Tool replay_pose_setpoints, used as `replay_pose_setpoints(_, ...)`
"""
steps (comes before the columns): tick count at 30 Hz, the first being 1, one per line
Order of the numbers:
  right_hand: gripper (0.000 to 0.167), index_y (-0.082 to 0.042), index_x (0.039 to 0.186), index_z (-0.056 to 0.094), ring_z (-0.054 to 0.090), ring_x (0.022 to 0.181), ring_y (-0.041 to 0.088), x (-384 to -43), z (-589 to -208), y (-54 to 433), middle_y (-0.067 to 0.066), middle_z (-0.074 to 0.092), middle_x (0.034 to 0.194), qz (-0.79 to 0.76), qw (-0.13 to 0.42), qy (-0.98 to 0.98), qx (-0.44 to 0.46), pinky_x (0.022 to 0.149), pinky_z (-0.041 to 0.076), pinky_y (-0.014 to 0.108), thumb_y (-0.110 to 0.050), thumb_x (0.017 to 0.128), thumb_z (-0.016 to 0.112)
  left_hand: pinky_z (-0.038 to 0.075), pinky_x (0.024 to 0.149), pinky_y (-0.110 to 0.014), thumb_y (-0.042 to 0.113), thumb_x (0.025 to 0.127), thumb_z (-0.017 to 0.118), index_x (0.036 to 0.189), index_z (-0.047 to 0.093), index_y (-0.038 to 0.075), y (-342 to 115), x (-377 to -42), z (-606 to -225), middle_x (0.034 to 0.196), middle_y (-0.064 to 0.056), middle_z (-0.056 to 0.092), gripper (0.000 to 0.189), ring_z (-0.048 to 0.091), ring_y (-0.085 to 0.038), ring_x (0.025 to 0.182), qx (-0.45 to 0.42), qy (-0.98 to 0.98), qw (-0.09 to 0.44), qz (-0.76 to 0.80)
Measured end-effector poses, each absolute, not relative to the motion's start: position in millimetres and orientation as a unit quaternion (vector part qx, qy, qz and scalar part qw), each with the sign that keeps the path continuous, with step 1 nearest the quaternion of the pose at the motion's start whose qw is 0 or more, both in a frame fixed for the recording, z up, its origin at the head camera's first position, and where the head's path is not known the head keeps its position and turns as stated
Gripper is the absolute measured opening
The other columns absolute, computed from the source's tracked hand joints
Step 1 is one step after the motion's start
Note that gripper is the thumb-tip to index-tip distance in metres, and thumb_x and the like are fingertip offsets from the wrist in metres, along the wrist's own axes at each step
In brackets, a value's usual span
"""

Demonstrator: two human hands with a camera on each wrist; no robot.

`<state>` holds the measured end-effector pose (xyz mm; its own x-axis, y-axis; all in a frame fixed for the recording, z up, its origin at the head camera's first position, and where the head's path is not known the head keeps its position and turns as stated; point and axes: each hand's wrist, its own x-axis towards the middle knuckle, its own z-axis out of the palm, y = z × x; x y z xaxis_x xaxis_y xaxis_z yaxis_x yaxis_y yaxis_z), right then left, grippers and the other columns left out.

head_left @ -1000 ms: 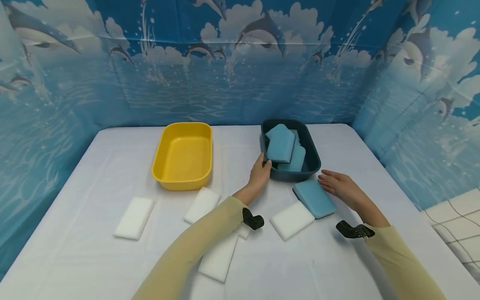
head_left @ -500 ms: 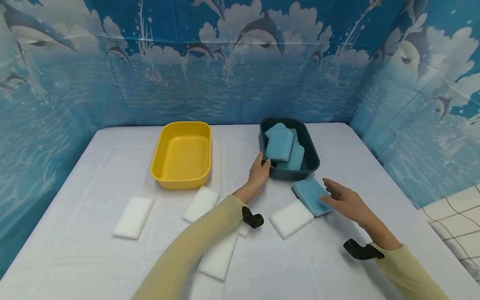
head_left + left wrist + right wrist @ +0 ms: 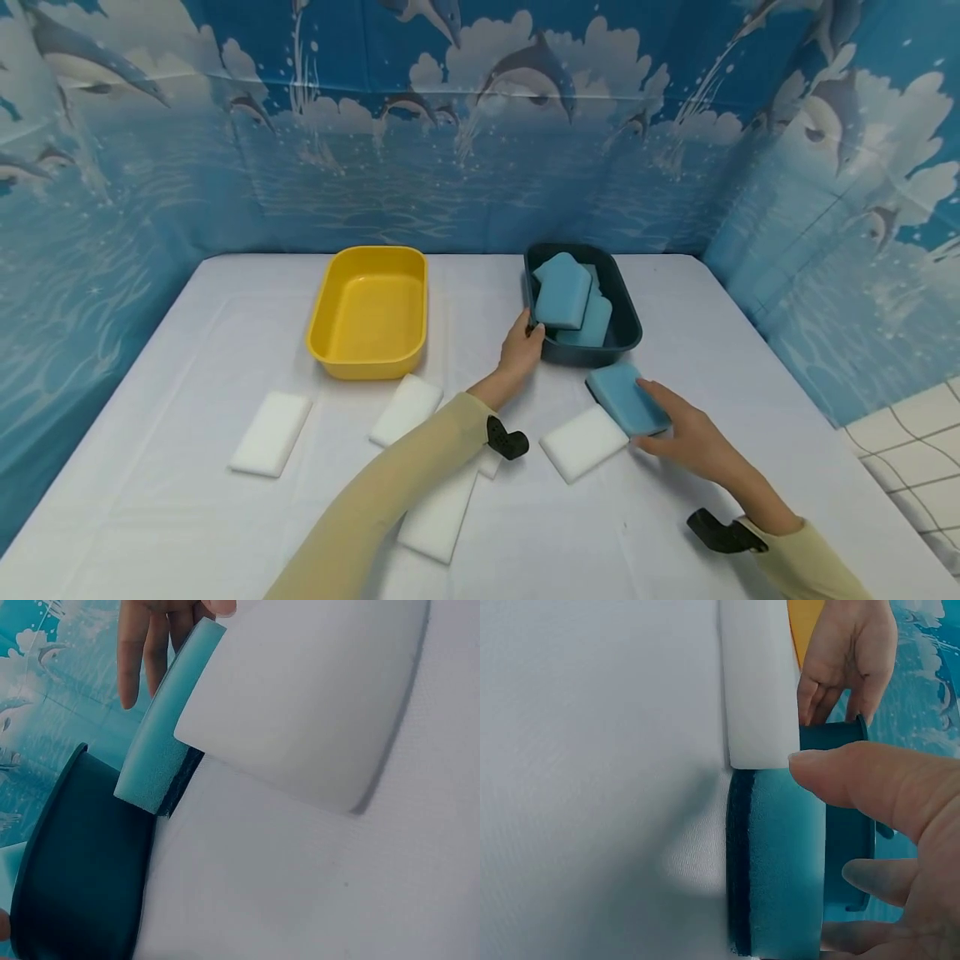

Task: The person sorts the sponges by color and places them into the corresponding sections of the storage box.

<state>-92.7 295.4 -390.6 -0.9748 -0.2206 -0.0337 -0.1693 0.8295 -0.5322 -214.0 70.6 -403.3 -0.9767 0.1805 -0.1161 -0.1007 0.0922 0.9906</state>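
My left hand point(image 3: 519, 352) grips the near left rim of a dark teal plastic basin point(image 3: 581, 357), where several blue sponges point(image 3: 562, 293) lie piled. Just in front of that basin is another blue sponge point(image 3: 624, 397) with a dark underside, lying flat. Over its right end reaches my right hand point(image 3: 692, 435), thumb at the near side and fingers spread at the far side. In the right wrist view the thumb point(image 3: 855, 776) lies close above the blue sponge point(image 3: 786, 862), by the corner of a white sponge point(image 3: 761, 682). That white sponge touches the blue one.
A yellow basin point(image 3: 366, 329) with nothing in it stands back left. White sponges lie about the table: one at far left point(image 3: 272, 435), others near my left forearm, which partly hides them. A dolphin-print curtain point(image 3: 465, 183) hangs behind the table.
My right hand has moved from the basin's right side toward me, then in over the loose blue sponge. My left hand stays on the basin rim.
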Motion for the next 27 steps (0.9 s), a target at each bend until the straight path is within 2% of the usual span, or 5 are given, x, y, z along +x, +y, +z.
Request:
replay_pose_setpoints(11, 0.08, 0.004, 0.143, 0.029, 0.033, 0.127, 0.055, -95, -396, 292, 0.038, 0.027, 0.144, -0.25, 0.024, 0.961, -0.118, 0.093, 0.04, 0.065, -0.018, 0.079, 0.072, 0.022, 0.119, -0.04, 0.027, 0.102, 0.035, 0.151, 0.016, 0.014, 71, -214, -405, 0.158, -0.004, 0.019, 0.055, 0.017, -0.022, 0.147, 0.029, 0.739, 0.105, 0.665)
replay_pose_setpoints(20, 0.075, 0.004, 0.143, 0.03, 0.033, 0.126, 0.057, -101, -398, 292, 0.04, 0.027, 0.143, -0.244, 0.024, 0.963, -0.11, 0.093, 0.041, 0.065, -0.023, 0.085, 0.068, 0.025, 0.118, -0.04, 0.027, 0.102, 0.035, 0.151, 0.018, 0.011, 71, -214, -406, 0.157, -0.006, 0.022, 0.054, 0.02, -0.023, 0.146, 0.032, 0.75, 0.092, 0.654)
replay_pose_setpoints(27, 0.072, 0.009, 0.135, 0.042, 0.044, 0.119, 0.054, -107, -400, 284, 0.04, 0.04, 0.135, -0.198, -0.019, 0.975, -0.102, 0.09, 0.045, 0.061, -0.03, 0.082, 0.07, 0.024, 0.118, -0.04, 0.027, 0.102, 0.035, 0.151, 0.017, 0.01, 71, -214, -407, 0.157, -0.006, 0.021, 0.055, 0.02, -0.023, 0.146, 0.034, 0.752, 0.089, 0.652)
